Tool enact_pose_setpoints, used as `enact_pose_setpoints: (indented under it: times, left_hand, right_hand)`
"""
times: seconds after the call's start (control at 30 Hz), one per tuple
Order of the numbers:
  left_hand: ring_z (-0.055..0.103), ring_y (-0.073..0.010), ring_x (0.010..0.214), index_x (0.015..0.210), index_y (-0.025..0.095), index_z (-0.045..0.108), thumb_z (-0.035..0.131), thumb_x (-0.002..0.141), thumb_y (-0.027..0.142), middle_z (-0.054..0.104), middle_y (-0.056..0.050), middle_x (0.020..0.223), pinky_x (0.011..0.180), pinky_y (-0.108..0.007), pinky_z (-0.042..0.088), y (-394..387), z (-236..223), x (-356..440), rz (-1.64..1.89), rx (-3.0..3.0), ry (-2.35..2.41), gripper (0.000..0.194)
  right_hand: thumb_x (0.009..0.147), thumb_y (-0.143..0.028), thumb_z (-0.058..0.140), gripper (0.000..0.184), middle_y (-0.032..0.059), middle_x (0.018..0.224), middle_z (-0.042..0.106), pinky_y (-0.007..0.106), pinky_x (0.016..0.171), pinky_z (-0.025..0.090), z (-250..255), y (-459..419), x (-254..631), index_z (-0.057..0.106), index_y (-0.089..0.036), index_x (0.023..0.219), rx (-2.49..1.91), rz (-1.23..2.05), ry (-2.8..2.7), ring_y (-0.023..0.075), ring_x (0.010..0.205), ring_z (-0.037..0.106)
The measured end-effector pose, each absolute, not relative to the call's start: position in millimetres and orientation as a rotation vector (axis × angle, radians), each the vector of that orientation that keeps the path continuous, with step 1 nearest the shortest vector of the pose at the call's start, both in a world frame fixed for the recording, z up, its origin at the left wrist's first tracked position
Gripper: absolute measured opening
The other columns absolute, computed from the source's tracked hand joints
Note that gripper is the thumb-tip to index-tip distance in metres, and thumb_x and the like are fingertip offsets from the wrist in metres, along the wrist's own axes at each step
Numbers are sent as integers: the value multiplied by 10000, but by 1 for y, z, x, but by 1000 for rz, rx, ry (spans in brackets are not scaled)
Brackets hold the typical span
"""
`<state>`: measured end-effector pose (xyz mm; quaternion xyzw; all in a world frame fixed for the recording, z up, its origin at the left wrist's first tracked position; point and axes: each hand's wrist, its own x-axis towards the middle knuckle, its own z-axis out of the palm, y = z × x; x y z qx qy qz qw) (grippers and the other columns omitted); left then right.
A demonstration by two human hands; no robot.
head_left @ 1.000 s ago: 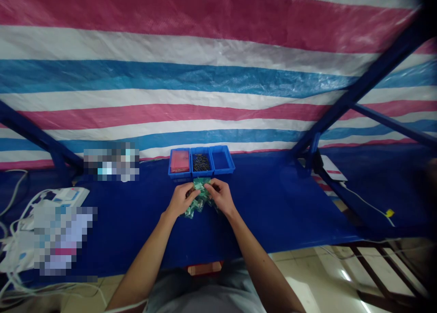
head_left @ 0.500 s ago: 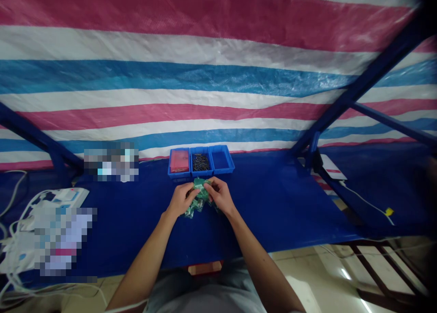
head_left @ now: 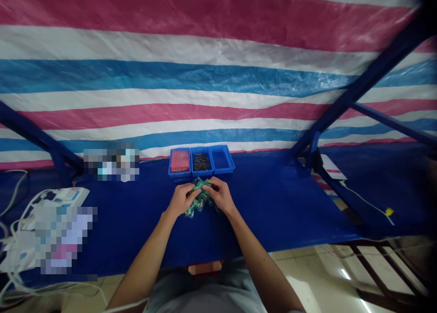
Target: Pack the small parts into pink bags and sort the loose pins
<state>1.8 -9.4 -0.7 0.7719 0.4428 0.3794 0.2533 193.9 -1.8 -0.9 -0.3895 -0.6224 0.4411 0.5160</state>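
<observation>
At far left, loops of white cable [head_left: 10, 253] around a white power strip [head_left: 64, 195], beside pixelated patches on the blue-covered bench [head_left: 273, 208]. Next, the left hand [head_left: 180, 200] and the right hand [head_left: 221, 195], close together and clamped from either side on a bundle of green plastic packets [head_left: 197, 209], fingers nearly meeting over its top. Bundle on the bench, just in front of the bins, its long axis running away from the body at a slight tilt, near end toward the left, far end toward the middle bin. Behind it, three blue plastic bins in a touching row: in the left bin [head_left: 179, 172], flat red-pink packets; in the middle bin [head_left: 201, 172], a heap of small dark metal pieces, too small to identify; in the right bin [head_left: 221, 171], contents impossible to tell. Further right, a white card [head_left: 332, 166] by a blue steel frame [head_left: 362, 87], and a white cable with a yellow tag [head_left: 389, 212].
</observation>
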Motion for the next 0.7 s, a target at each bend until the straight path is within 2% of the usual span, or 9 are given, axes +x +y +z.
enact_pose_setpoints:
  times: [0.17,0.23,0.3,0.37,0.47,0.6,0.7]
  left_hand:
    - [509,-118,576,654,160,563,507,982,372,562,8,610,608,-246,353,-9,-1,2,1035,2058,1189,395]
    - [533,-121,578,634,161,556,472,998,363,573,3,604,624,-245,374,-8,-1,2,1048,2036,1190,425]
    - [544,-126,584,634,164,558,461,1003,366,571,0,601,629,-247,383,-8,-2,2,1051,2040,1198,431]
    - [540,-131,588,650,165,567,462,1001,375,566,-4,603,621,-250,380,-8,-2,2,1049,2058,1202,422]
    - [500,-126,576,667,164,569,501,982,387,540,3,601,598,-249,359,-9,-3,2,1041,2083,1199,392]
    - [471,-115,574,746,162,594,584,937,399,532,20,626,584,-236,342,-9,-2,3,1036,2077,1205,304]
    - [498,-119,581,728,164,587,544,960,377,554,12,635,600,-237,354,-9,-1,4,1033,2065,1198,318]
  right_hand:
    - [827,-460,732,293,-5,686,581,233,487,352,-1,-2,192,724,-173,887,-936,1292,-1380,97,512,431]
    - [831,-462,727,301,-8,677,581,235,508,376,0,-3,192,714,-175,924,-921,1328,-1391,105,526,448]
    - [836,-455,724,287,10,744,605,250,593,424,1,-3,192,718,-183,929,-917,1252,-1444,130,624,506]
    - [835,-449,726,261,25,807,602,260,643,432,3,-4,193,727,-189,864,-941,1117,-1488,144,696,521]
    - [826,-436,737,270,16,764,552,259,617,401,4,-3,195,709,-189,722,-968,1015,-1485,136,669,487]
    - [835,-406,738,255,1,688,542,261,571,375,4,-2,196,713,-186,709,-928,1129,-1416,124,598,478]
    - [848,-397,726,269,3,666,560,266,564,387,6,-2,195,720,-182,687,-886,1215,-1406,116,555,487]
